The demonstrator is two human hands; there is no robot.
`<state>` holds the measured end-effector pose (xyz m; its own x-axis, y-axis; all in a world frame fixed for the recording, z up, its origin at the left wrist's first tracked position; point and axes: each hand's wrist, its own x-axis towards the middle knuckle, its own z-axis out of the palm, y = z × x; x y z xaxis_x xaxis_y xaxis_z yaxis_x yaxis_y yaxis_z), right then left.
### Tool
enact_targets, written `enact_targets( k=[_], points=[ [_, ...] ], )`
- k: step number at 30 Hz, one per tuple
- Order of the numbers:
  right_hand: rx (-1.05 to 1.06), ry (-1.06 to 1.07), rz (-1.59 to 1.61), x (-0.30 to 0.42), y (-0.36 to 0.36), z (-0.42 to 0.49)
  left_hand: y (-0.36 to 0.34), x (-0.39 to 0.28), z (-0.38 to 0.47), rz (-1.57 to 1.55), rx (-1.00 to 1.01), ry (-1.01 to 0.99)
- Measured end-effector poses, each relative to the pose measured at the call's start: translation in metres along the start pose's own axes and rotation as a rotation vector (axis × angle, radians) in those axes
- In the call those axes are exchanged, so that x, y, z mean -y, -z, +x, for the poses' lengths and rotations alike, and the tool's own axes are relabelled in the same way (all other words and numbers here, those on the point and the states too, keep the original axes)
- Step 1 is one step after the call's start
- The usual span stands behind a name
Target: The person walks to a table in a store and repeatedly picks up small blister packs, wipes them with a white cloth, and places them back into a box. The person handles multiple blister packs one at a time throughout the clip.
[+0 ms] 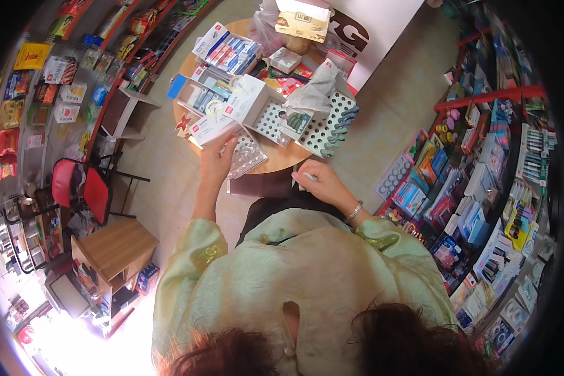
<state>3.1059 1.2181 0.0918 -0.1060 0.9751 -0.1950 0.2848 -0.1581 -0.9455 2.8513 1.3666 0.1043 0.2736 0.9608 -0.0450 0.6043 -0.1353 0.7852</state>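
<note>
At the near left edge of a round wooden table (282,167), my left hand (217,154) touches the side of an open white carton (211,130), beside a tray holding small clear items (248,154). My right hand (320,182), just off the table's near edge, has its fingers closed around a small whitish object (306,176), mostly hidden. Past it stands a white tray with round holes (315,136), with several green-capped pens (337,134) along its right side. A grey cloth (312,91) lies over the cartons near a printed card (297,121).
Farther back on the table are a box of erasers (232,55), a small white box (284,60) and a beige carton (302,24). Stocked shelves (488,99) run along the right. Red folding chairs (97,191) and a wooden desk (117,244) stand at left.
</note>
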Motion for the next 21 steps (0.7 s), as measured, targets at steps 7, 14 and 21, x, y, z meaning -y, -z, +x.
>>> enact_targets(
  k=[7,14,21],
  points=[
    [-0.301,0.327,-0.426,0.040,-0.060,0.032,0.003,0.010,-0.040,0.077,0.000,-0.309],
    [-0.378,0.435,-0.764,0.035,-0.084,0.065,-0.009,0.012,-0.041,0.236,0.086,-0.435],
    [-0.326,0.330,-0.894,0.041,-0.091,0.069,-0.014,0.026,-0.043,0.303,0.079,-0.485]
  ],
)
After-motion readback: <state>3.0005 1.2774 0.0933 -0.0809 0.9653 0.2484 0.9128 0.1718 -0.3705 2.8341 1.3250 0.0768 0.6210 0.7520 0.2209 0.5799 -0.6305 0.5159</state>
